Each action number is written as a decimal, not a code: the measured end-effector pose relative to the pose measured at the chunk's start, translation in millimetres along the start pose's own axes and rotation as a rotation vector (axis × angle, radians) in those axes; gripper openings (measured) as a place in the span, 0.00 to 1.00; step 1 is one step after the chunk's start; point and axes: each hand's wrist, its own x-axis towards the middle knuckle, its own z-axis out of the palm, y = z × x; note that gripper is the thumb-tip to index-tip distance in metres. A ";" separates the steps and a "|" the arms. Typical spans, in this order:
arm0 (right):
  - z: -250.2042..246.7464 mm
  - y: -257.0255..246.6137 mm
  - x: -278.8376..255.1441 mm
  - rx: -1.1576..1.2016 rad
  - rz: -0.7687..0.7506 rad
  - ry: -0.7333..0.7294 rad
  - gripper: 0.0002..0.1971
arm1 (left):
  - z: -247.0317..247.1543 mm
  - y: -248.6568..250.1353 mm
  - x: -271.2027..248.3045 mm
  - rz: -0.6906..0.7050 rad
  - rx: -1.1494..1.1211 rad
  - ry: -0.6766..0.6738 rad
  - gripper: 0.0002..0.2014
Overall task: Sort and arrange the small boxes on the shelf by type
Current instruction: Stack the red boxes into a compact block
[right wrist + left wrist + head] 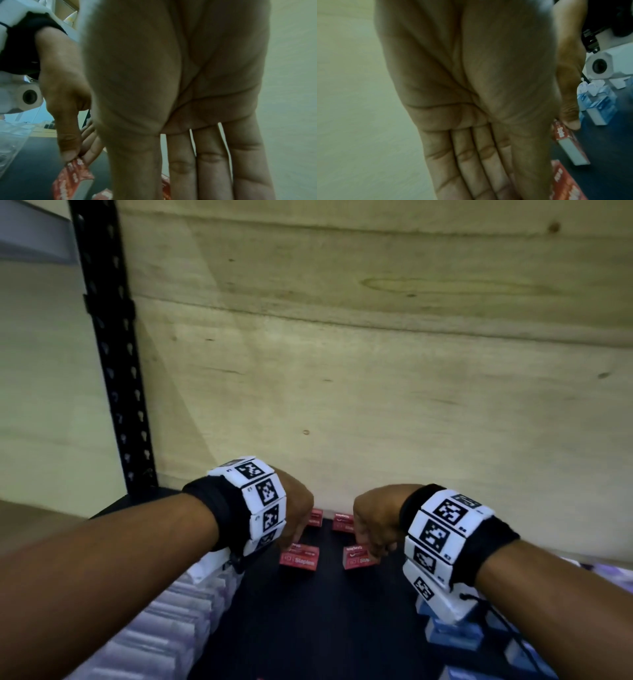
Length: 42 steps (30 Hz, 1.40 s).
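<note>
Several red staples boxes lie on the dark shelf [308, 628]. My left hand [296, 518] points down at the front left red box [299, 558]. In the right wrist view its thumb [68, 152] and the fingers behind pinch that box's top end [75, 175]. The left wrist view shows straight fingers [471, 162] with the thumb on the box [570, 147]. My right hand [373, 527] hangs over the front right red box [358, 558]. Its fingers [211, 155] are straight and its thumb is hidden. Two more red boxes [343, 522] sit behind.
A plywood back wall [376, 371] rises right behind the boxes. A black slotted upright [113, 354] stands at the left. White and lilac boxes [171, 611] line the shelf's left side, and blue boxes [455, 635] stand at the right.
</note>
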 end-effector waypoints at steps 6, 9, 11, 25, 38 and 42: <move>18.7 -13.0 -29.0 -0.061 -0.059 0.017 0.13 | 15.1 -8.8 -24.8 0.127 -0.053 -0.137 0.14; 25.7 -19.5 -41.3 -0.005 -0.089 -0.005 0.10 | 31.6 -10.4 -34.6 0.087 -0.033 -0.082 0.12; 32.6 -23.9 -48.6 0.014 -0.104 -0.013 0.08 | 37.8 -9.2 -43.2 0.092 -0.043 -0.115 0.10; 61.1 -33.5 -83.8 0.073 -0.178 0.011 0.10 | 50.0 2.8 -75.2 0.147 -0.032 -0.099 0.08; 64.3 -24.1 -113.6 0.134 -0.222 -0.129 0.17 | 53.1 13.6 -101.8 0.163 -0.031 -0.218 0.15; 66.5 -24.0 -114.1 0.122 -0.220 -0.125 0.17 | 54.2 17.0 -102.7 0.173 -0.010 -0.239 0.18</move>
